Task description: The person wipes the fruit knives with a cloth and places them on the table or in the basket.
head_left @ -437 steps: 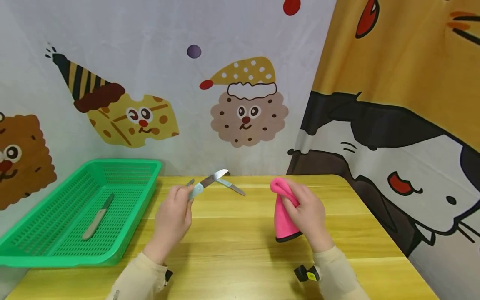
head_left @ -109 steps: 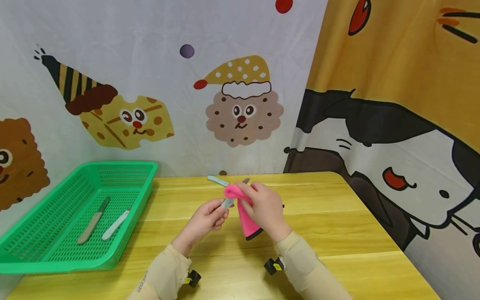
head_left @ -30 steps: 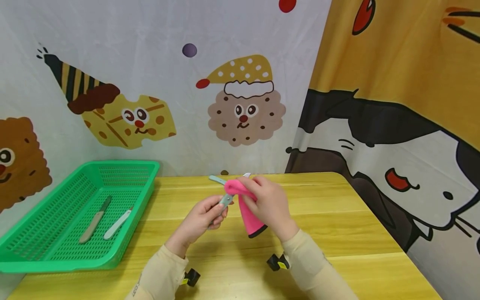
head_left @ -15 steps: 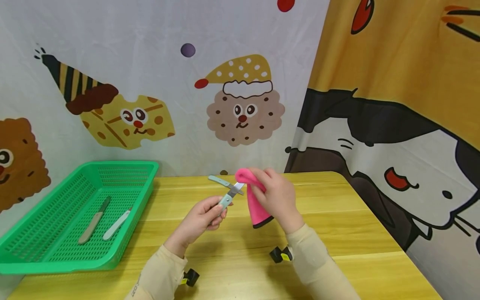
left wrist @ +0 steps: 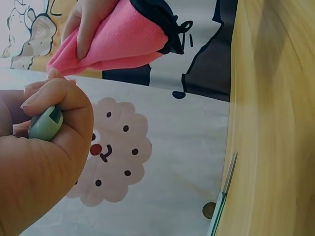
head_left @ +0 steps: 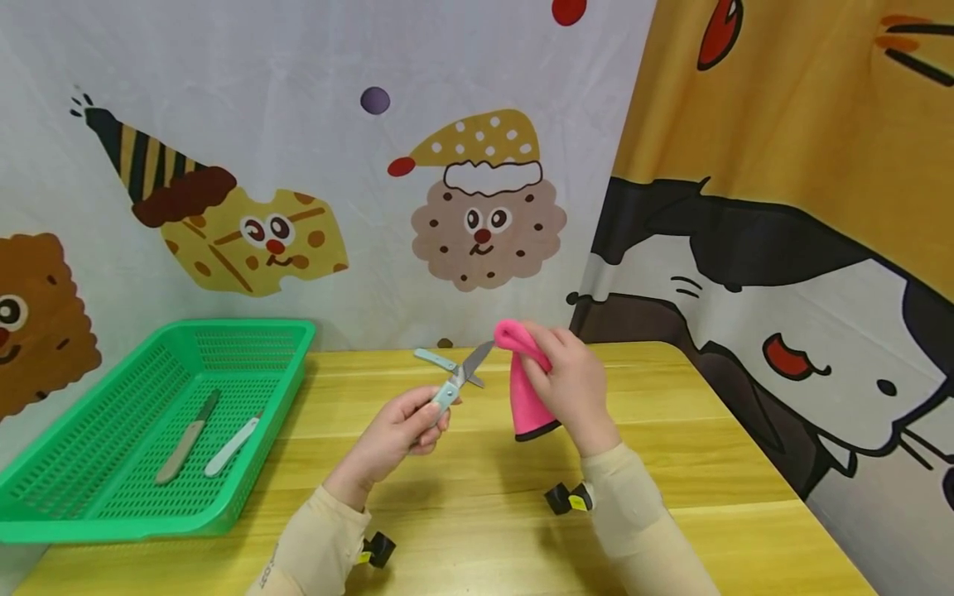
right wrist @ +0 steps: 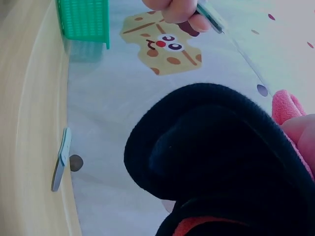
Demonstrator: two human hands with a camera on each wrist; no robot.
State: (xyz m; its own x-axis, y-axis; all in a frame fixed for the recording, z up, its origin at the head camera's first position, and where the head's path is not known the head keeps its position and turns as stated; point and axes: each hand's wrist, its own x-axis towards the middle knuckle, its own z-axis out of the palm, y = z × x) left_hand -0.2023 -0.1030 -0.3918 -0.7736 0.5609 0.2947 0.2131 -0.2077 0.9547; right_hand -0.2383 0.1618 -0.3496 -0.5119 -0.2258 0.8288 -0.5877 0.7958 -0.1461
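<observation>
In the head view my left hand [head_left: 398, 426] grips the pale blue-green handle of a folding knife [head_left: 445, 397], its blade unfolded and pointing up to the right. The end of that handle shows in my left fist [left wrist: 54, 162] in the left wrist view. My right hand [head_left: 575, 381] pinches a folded pink cloth [head_left: 527, 401] with black edging, its fold right at the blade tip. Behind the held blade, another folding knife [head_left: 432, 358] with a similar handle lies unfolded on the table. The cloth's dark side [right wrist: 197, 142] fills much of the right wrist view.
A green plastic basket [head_left: 171, 527] stands at the left of the wooden table [head_left: 477, 530]. In it lie a beige-handled knife [head_left: 181, 454] and a white-handled knife [head_left: 233, 447]. A cartoon-printed curtain [head_left: 477, 50] hangs behind the table.
Since the oldest frame the white-handled knife has come to lie in the basket. Over the last second the cloth has slid up and right along the blade to its tip, baring the blade.
</observation>
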